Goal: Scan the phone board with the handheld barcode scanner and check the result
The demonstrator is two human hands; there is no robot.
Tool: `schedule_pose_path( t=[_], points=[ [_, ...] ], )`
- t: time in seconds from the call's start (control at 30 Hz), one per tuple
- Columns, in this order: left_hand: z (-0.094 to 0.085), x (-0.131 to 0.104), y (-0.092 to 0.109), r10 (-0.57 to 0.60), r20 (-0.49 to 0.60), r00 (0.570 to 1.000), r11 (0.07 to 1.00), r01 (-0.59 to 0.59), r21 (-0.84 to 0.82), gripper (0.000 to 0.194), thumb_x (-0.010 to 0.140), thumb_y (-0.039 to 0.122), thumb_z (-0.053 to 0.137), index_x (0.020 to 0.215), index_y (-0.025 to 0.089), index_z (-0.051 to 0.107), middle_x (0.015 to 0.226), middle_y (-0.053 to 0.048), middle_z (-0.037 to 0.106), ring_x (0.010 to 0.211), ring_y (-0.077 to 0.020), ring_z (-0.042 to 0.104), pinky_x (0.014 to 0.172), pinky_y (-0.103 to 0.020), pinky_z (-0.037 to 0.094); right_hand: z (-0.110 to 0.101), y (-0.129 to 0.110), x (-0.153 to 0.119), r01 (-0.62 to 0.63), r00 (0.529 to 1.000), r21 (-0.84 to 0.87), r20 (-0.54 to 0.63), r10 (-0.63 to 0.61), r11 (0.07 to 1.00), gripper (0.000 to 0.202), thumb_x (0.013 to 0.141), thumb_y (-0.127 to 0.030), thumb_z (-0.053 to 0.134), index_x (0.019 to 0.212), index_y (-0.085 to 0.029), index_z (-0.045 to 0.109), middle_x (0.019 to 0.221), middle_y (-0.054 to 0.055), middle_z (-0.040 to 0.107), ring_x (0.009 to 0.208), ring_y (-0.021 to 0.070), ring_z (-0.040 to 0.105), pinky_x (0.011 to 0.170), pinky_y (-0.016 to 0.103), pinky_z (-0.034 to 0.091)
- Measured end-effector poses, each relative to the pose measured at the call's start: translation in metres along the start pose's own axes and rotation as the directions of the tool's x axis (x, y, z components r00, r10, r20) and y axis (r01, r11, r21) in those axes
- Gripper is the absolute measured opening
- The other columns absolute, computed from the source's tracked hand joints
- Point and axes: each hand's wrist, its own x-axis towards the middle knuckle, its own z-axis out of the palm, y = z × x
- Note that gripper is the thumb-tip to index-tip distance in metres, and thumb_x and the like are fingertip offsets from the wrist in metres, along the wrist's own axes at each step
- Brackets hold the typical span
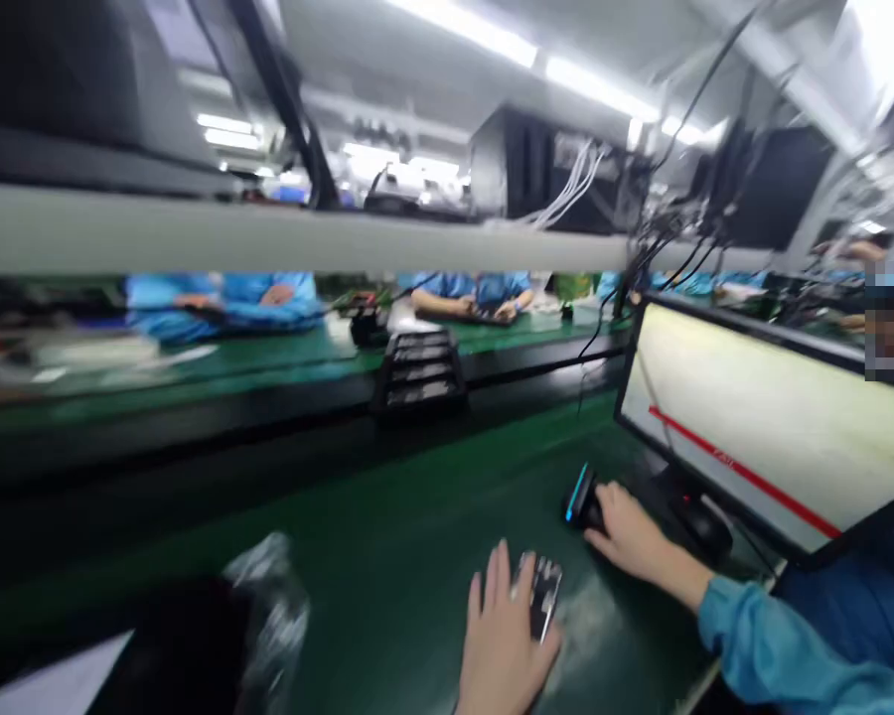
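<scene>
My left hand (501, 636) lies palm down with its fingers stretched out. Its forefinger and thumb touch a small phone-sized unit with exposed circuit parts (543, 594), partly covered by the hand, on the green table (409, 516). To the right, my right hand (630, 531), in a blue sleeve, is closed round a black handheld device with a glowing blue strip, which looks like a barcode scanner (582, 497). Its grip end is hidden under the fingers.
A monitor (745, 417) with a red FAIL bar stands at right, a black mouse-like device (704, 526) before it. A black slotted rack (421, 367) stands behind. Clear plastic wrapping (272, 606) lies at left. A shelf (305, 233) crosses above; co-workers sit beyond and at right.
</scene>
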Motion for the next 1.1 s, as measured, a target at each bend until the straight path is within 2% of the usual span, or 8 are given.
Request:
schedule_pose_path(
  t=[0.07,0.1,0.2,0.4,0.7,0.87,1.0,1.1],
  points=[
    [-0.010,-0.004,-0.002,0.034,-0.024,0.999,0.995,-0.036,-0.091,0.076,0.074,0.039,0.065,0.144,0.019,0.046,0.160,-0.018,0.025,0.148,-0.0364,0.022,0.120,-0.055,0.020,0.006,-0.005,-0.005,0.128,0.992,0.031,0.004,-0.128,0.991,0.035,0.094,-0.019,0.047,0.129,-0.011,0.044,0.136,0.021,0.041,0.128,0.0309,0.042,0.112,0.048,0.032],
    [-0.012,-0.005,-0.004,0.041,-0.031,0.999,0.992,-0.044,-0.117,0.076,0.075,0.042,0.067,0.145,0.020,0.045,0.161,-0.018,0.024,0.149,-0.0353,0.022,0.121,-0.054,0.019,0.011,-0.007,-0.004,0.233,0.971,0.079,0.036,-0.237,0.969,0.026,0.097,-0.020,0.042,0.122,-0.015,0.048,0.129,0.016,0.046,0.121,0.0257,0.047,0.108,0.042,0.037],
    [-0.011,-0.002,-0.014,0.052,0.000,0.999,0.987,-0.052,-0.153,0.077,0.075,0.048,0.070,0.144,0.022,0.045,0.161,-0.017,0.024,0.150,-0.0330,0.021,0.121,-0.055,0.019,0.035,-0.014,0.007,0.455,0.857,0.242,0.141,-0.495,0.857,0.019,0.099,-0.018,0.038,0.102,-0.018,0.057,0.104,0.007,0.055,0.094,0.0177,0.056,0.088,0.032,0.047],
    [-0.011,-0.003,-0.029,0.152,0.019,0.988,0.975,-0.146,-0.166,0.082,0.074,0.048,0.072,0.145,0.022,0.041,0.161,-0.015,0.026,0.150,-0.0294,0.022,0.122,-0.054,0.019,0.059,-0.016,0.033,0.511,0.793,0.297,0.201,-0.576,0.807,0.019,0.097,-0.017,0.046,0.105,-0.017,0.063,0.097,0.007,0.056,0.088,0.0176,0.057,0.083,0.033,0.047],
    [-0.017,0.000,-0.031,0.145,0.082,0.986,0.982,-0.133,-0.136,0.085,0.074,0.048,0.072,0.147,0.021,0.039,0.162,-0.014,0.023,0.150,-0.0293,0.020,0.122,-0.056,0.017,0.058,-0.012,0.054,0.448,0.761,0.425,0.281,-0.585,0.787,0.012,0.090,-0.020,0.061,0.099,-0.017,0.069,0.090,0.003,0.057,0.078,0.0142,0.056,0.072,0.027,0.046],
    [-0.021,-0.001,-0.027,0.147,0.098,0.984,0.985,-0.136,-0.106,0.081,0.076,0.047,0.067,0.148,0.024,0.039,0.162,-0.010,0.023,0.150,-0.0301,0.019,0.122,-0.056,0.019,0.060,-0.014,0.065,0.370,0.780,0.441,0.331,-0.532,0.818,0.012,0.082,-0.017,0.067,0.093,-0.014,0.070,0.085,0.002,0.061,0.072,0.0119,0.057,0.066,0.021,0.047],
    [0.006,0.003,-0.040,0.081,0.058,0.995,0.993,-0.076,-0.086,0.073,0.074,0.046,0.060,0.145,0.032,0.046,0.160,-0.003,0.024,0.149,-0.0268,0.022,0.121,-0.049,0.022,0.073,-0.018,0.079,0.320,0.780,0.336,0.437,-0.448,0.886,0.008,0.076,-0.020,0.074,0.083,-0.018,0.071,0.072,-0.006,0.066,0.068,0.0096,0.063,0.062,0.015,0.046],
    [0.038,0.021,-0.057,0.040,0.025,0.999,0.972,-0.032,-0.235,0.065,0.061,0.054,0.066,0.126,0.054,0.058,0.150,0.012,0.037,0.145,-0.0306,0.030,0.118,-0.051,0.024,0.091,-0.011,0.102,0.234,0.786,0.218,0.532,-0.316,0.947,0.017,0.060,-0.020,0.084,0.063,-0.022,0.068,0.050,-0.015,0.060,0.052,0.0084,0.062,0.050,0.013,0.042]
  ],
)
